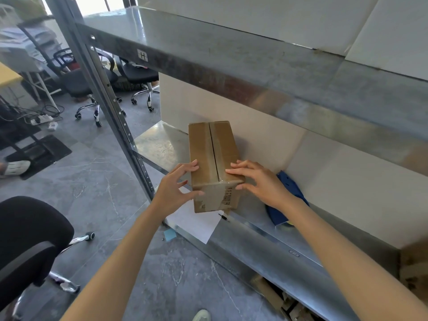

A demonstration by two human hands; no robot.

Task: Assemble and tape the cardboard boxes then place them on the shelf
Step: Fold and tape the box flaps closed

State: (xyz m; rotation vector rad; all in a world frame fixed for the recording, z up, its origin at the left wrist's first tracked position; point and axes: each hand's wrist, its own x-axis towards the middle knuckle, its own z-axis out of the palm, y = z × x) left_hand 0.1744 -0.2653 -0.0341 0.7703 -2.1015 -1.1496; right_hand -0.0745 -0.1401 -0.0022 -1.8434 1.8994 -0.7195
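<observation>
box (213,154) on shelf (159,144), paper (196,225) beneath it, pen (223,217) before it

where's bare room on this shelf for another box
Bare shelf left of the box, up to the post and wall. More right of the blue thing. Crowded at the box front: paper, pen, left hand, right hand.
</observation>
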